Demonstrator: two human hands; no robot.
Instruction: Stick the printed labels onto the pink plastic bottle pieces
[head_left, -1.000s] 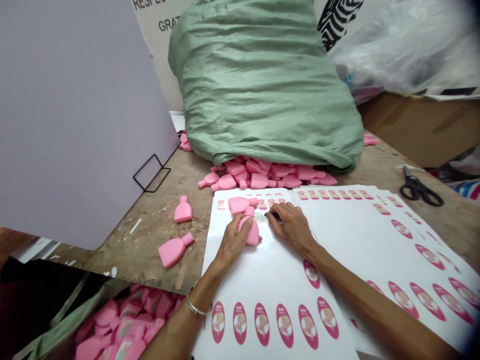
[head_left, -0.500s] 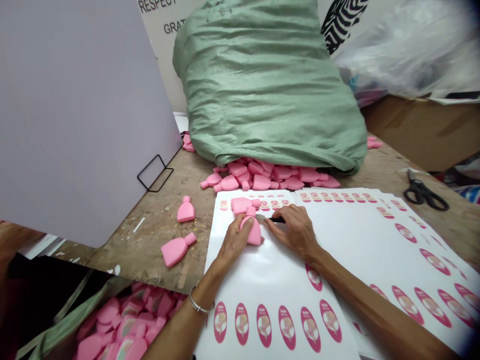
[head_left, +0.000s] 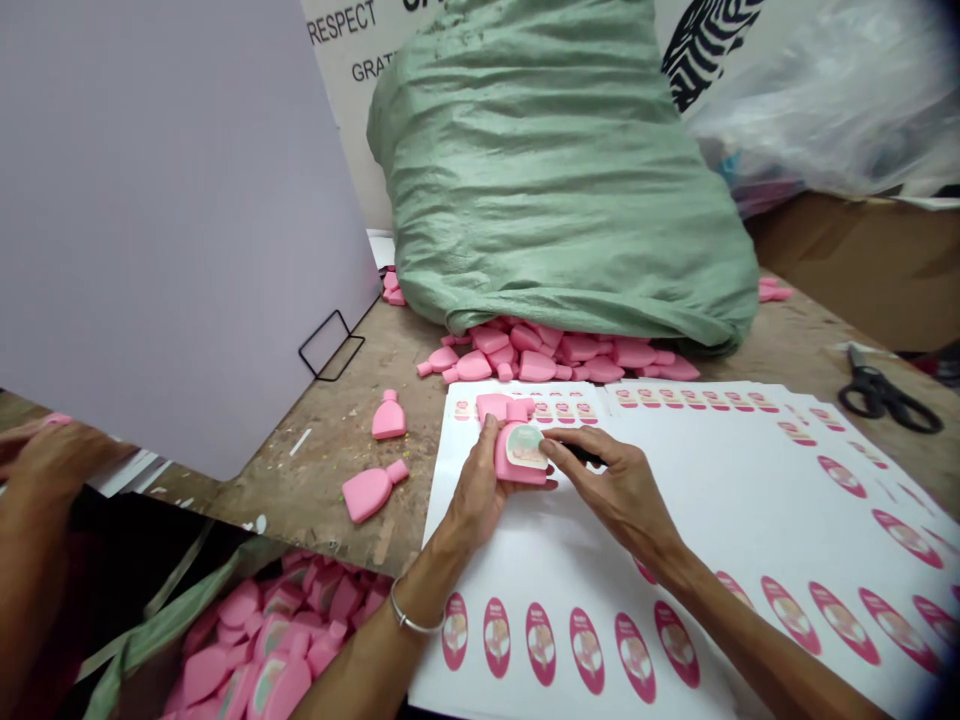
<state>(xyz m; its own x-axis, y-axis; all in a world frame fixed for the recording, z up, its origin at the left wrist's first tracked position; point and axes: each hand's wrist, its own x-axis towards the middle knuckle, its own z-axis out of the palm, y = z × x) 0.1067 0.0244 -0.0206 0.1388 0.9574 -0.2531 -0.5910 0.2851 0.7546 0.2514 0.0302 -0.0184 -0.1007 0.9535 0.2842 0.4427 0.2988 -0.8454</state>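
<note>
My left hand (head_left: 478, 490) is closed around a small pink toy bottle (head_left: 504, 465) and tilts it over the label sheet (head_left: 480, 550). A pale green and white sticker (head_left: 527, 446) lies on the bottle's face. At the sticker's right edge are the fingertips of my right hand (head_left: 615, 485), which is closed on a slim black-handled tool (head_left: 586, 455); its tip is hidden. Just behind the held bottle, another pink bottle (head_left: 493, 406) rests on the sheet. Oval pink labels (head_left: 540, 643) run along the sheet's near edge.
Two loose pink bottles (head_left: 367, 492) lie left of the sheets. A green sack (head_left: 562, 200) with pink bottles spilling out stands behind. Black scissors (head_left: 885, 395) lie at right. A grey panel (head_left: 165, 220) hides a co-worker partly; their hand (head_left: 52, 455) shows. Below left, a sack holds many bottles (head_left: 262, 640).
The held bottle has turned, and the sticker that was at the tool's tip now lies on its face. My right fingertips have come onto it. A co-worker's hand has appeared at left.
</note>
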